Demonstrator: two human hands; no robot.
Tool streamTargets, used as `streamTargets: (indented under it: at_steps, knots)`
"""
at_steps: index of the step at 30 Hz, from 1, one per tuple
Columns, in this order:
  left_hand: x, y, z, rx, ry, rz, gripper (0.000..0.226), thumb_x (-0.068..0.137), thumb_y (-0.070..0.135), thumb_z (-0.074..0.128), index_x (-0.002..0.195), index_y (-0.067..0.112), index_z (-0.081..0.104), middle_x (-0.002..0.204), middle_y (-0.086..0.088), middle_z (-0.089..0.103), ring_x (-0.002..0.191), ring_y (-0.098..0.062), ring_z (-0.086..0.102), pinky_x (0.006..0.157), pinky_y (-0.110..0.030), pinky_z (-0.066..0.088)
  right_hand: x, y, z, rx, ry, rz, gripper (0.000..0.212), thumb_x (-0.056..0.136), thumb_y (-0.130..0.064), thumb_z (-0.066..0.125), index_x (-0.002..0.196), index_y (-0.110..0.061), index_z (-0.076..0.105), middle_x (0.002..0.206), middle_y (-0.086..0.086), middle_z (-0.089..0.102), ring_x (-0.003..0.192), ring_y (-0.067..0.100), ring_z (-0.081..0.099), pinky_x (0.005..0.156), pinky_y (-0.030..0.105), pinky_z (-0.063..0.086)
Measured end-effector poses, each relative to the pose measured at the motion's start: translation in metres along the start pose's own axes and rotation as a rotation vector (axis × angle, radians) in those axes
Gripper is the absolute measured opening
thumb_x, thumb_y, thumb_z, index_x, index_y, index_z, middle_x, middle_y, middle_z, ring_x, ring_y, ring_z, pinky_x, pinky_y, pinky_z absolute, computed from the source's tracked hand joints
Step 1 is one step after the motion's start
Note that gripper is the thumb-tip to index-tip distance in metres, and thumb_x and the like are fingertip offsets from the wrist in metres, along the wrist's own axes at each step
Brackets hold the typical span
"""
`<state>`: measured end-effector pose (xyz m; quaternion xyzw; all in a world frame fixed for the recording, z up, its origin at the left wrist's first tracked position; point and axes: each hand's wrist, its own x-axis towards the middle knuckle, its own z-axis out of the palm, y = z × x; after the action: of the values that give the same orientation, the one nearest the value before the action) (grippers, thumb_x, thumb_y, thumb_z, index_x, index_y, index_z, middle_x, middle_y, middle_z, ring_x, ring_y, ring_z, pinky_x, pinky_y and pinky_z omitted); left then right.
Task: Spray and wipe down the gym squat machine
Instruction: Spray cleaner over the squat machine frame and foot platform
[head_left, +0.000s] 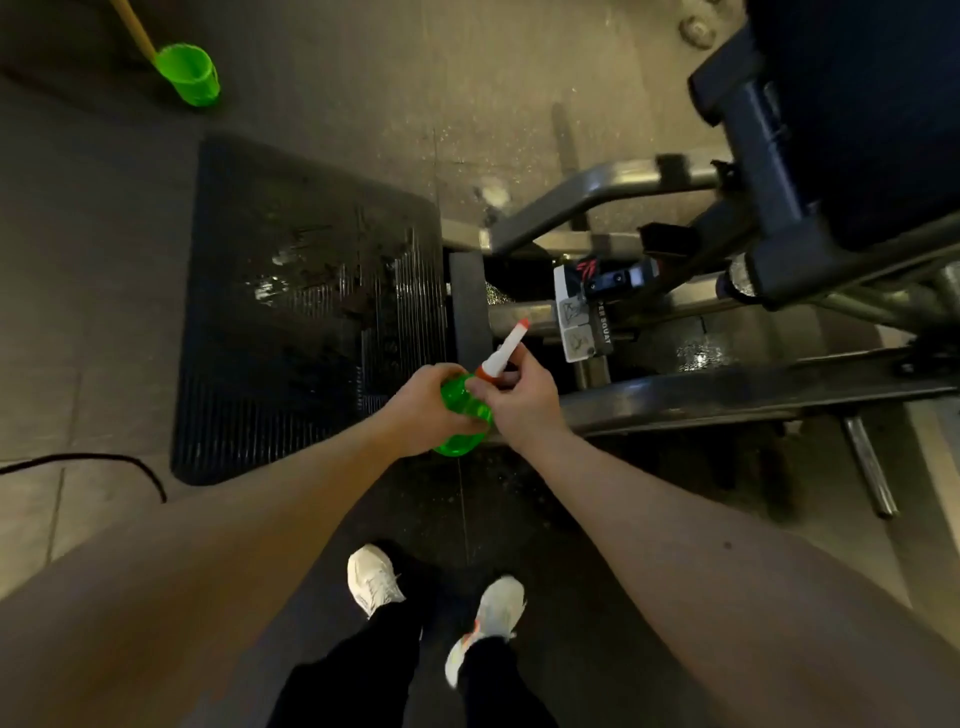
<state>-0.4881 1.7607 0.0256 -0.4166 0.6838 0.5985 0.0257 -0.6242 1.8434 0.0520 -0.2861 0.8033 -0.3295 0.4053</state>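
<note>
A green spray bottle (460, 410) with a white and orange spray head (503, 351) is held in front of me at mid-frame. My left hand (421, 405) grips the green body from the left. My right hand (519, 397) pinches the neck just under the spray head. The nozzle points up and to the right, toward the squat machine's steel frame (701, 392). The machine's black ribbed footplate (311, 312) lies to the left and shines wet in patches. No cloth is visible.
A dark padded part of the machine (857, 114) looms at the top right. A green broom head on a wooden handle (189, 73) leans at the top left. A black cable (104, 462) crosses the floor at left. My white shoes (374, 579) stand on dark flooring below.
</note>
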Motion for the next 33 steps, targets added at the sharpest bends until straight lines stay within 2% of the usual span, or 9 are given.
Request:
streamTargets:
  at_steps: [4,7,9,15,21,25,29,31,33]
  knots:
    - [-0.048,0.037,-0.017,0.0,-0.017,0.037,0.077,0.072,0.025,0.092,0.137,0.024,0.051,0.126,0.008,0.053,0.118,-0.013,0.056,0.101,-0.039,0.054,-0.047,-0.051,-0.017,-0.029,0.056,-0.009,0.062,0.087,-0.025,0.082,0.14,-0.015,0.053,0.118,0.001,0.069,0.108,0.013,0.065,0.09,0.025,0.053]
    - [-0.081,0.059,-0.025,0.024,-0.033,0.112,0.087,0.069,0.024,0.094,0.143,0.023,0.048,0.131,0.005,0.055,0.12,-0.016,0.058,0.103,-0.044,0.054,-0.082,-0.083,-0.031,-0.054,0.091,-0.043,0.057,0.087,-0.023,0.082,0.136,-0.014,0.054,0.12,0.002,0.069,0.113,0.018,0.065,0.098,0.036,0.053]
    - [-0.103,0.076,-0.029,0.026,-0.031,0.15,0.089,0.071,0.025,0.093,0.147,0.023,0.046,0.132,0.005,0.056,0.122,-0.016,0.058,0.105,-0.043,0.053,-0.104,-0.103,-0.042,-0.101,0.104,-0.091,0.051,0.089,-0.02,0.08,0.134,-0.014,0.054,0.12,0.002,0.068,0.115,0.019,0.064,0.099,0.037,0.052]
    - [-0.165,0.131,-0.048,0.031,-0.026,0.312,0.084,0.072,0.03,0.093,0.144,0.024,0.05,0.132,0.005,0.06,0.123,-0.018,0.059,0.109,-0.045,0.05,-0.179,-0.162,-0.076,-0.147,0.228,-0.255,0.044,0.088,-0.022,0.08,0.124,-0.015,0.057,0.112,0.0,0.067,0.109,0.02,0.065,0.09,0.032,0.05]
    - [-0.22,0.202,-0.067,0.18,0.014,0.501,0.084,0.078,0.025,0.089,0.148,0.016,0.043,0.121,0.007,0.052,0.115,-0.014,0.051,0.093,-0.028,0.043,-0.241,-0.226,-0.113,-0.178,0.351,-0.336,0.044,0.087,-0.025,0.081,0.125,-0.015,0.059,0.108,0.001,0.069,0.1,0.019,0.067,0.087,0.033,0.05]
    - [-0.229,0.247,-0.089,0.267,-0.02,0.611,0.061,0.081,0.017,0.086,0.129,0.021,0.049,0.102,0.013,0.055,0.112,-0.015,0.057,0.093,-0.026,0.044,-0.26,-0.268,-0.133,-0.212,0.431,-0.38,0.046,0.09,-0.026,0.079,0.13,-0.016,0.059,0.117,-0.002,0.066,0.106,0.015,0.063,0.094,0.032,0.048]
    - [-0.219,0.294,-0.116,0.31,-0.036,0.749,0.059,0.079,0.026,0.088,0.129,0.016,0.058,0.113,0.002,0.066,0.109,-0.018,0.064,0.101,-0.042,0.053,-0.26,-0.307,-0.153,-0.19,0.511,-0.377,0.037,0.09,-0.028,0.078,0.121,-0.019,0.06,0.113,-0.001,0.068,0.109,0.018,0.064,0.101,0.041,0.052]
    - [-0.213,0.316,-0.13,0.305,-0.056,0.804,0.057,0.081,0.025,0.086,0.13,0.018,0.057,0.112,0.006,0.064,0.109,-0.015,0.062,0.098,-0.035,0.052,-0.257,-0.325,-0.162,-0.152,0.582,-0.373,0.044,0.089,-0.03,0.079,0.127,-0.019,0.06,0.116,-0.002,0.069,0.11,0.017,0.065,0.101,0.04,0.052]
    - [-0.202,0.337,-0.14,0.25,-0.079,0.845,0.059,0.08,0.027,0.087,0.131,0.021,0.056,0.11,0.01,0.064,0.106,-0.01,0.061,0.092,-0.03,0.05,-0.257,-0.342,-0.173,-0.097,0.668,-0.386,0.045,0.087,-0.032,0.081,0.126,-0.018,0.062,0.114,-0.003,0.07,0.105,0.013,0.066,0.092,0.032,0.053]
